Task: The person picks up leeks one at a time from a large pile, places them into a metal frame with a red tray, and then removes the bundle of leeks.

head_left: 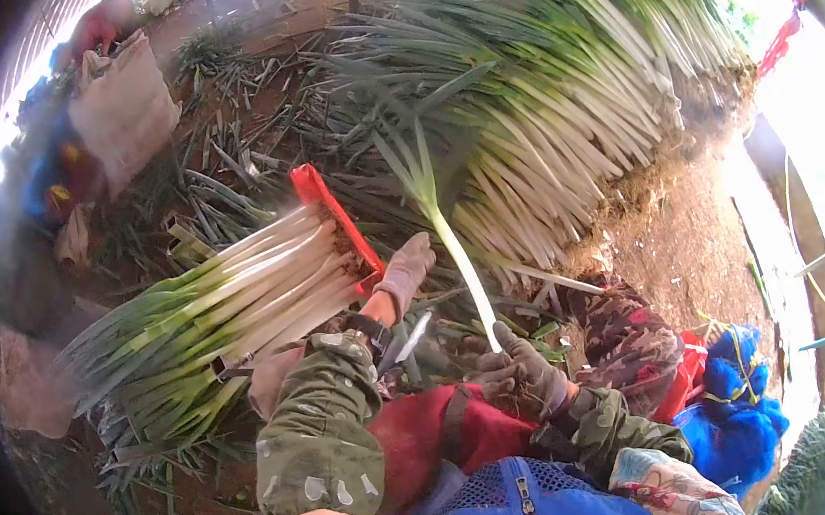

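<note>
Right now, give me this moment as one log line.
right hand: gripping onion stalk by lower end; left hand: beside red holder; stalk bundle: left; larger pile: ahead, right

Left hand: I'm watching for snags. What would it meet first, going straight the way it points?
The left hand would probably meet the single leek in the right hand, though depth is unclear.

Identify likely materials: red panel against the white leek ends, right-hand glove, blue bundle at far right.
Red panel: plastic or painted metal; smooth, even colour, but the look can't settle which.
Right-hand glove: probably knit or woven fabric; matte, grey-brown, soft creases. Any coating isn't discernible.
Blue bundle: likely synthetic fibre or netting; vivid colour, bunched, stringy look.
</note>
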Available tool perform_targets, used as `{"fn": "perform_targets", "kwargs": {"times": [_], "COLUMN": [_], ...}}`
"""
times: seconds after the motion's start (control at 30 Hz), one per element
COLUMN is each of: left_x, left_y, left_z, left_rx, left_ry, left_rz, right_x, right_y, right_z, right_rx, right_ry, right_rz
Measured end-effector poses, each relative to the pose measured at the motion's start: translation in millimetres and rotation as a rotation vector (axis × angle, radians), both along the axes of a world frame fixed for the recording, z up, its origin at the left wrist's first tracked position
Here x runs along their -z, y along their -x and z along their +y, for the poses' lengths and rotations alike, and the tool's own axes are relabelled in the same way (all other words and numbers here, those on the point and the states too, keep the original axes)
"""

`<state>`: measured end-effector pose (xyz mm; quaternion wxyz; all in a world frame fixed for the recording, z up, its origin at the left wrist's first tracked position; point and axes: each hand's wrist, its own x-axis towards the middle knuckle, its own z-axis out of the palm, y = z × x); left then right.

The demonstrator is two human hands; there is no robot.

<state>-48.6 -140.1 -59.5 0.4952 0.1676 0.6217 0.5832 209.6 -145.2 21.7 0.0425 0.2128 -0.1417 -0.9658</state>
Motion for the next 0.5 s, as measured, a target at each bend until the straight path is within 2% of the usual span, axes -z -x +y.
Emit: {"fn": "perform_targets", "kwargs": {"times": [0.03,0.1,0.13,0.17,0.23,0.3,0.37,0.43,0.47,0.5], "left_x": [-0.1,1.4,-13.8,-27.3,-48.4,-56.9,-55.3,-72.2,-67.2,-51.5], "left_y": [-7.3,-20.5,-26.6,-34.3,-43.1,-45.4,-34.5,-26.0,-20.1,-14.9], "left_z": [-5.2,-22.8,-24.0,-26.7,-27.7,-20.6,-25.1,-20.2,-18.6,-6.9], "left_rx": [-0.005,0.258,0.434,0.415,0.604,0.771,0.758,0.781,0.631,0.568], "left_ry": [-0.008,0.028,0.08,0.091,0.02,0.059,-0.021,0.223,0.131,0.034], "left_rz": [-0.007,1.079,1.065,1.061,1.38,1.461,1.407,1.535,1.442,1.504], "right_x": [2.1,5.1,-14.6,-30.9,-60.9,-103.5,-131.0,-175.0,-172.3,-169.3], "right_y": [-8.4,-22.2,-25.2,-31.3,-45.4,-57.6,-72.7,-76.5,-83.4,-95.6], "right_z": [3.8,13.2,10.5,6.4,-3.7,-18.4,-21.3,-50.4,-52.5,-50.6], "right_rx": [-0.005,-0.075,-0.072,-0.093,-0.114,-0.139,-0.151,0.0,-0.01,-0.064], "right_ry": [-0.008,-0.135,-0.049,-0.048,-0.045,-0.072,-0.044,-0.866,-0.862,-0.737], "right_rz": [-0.007,-0.031,-0.024,-0.026,-0.084,-0.111,0.064,-0.908,-0.905,-0.746]}}
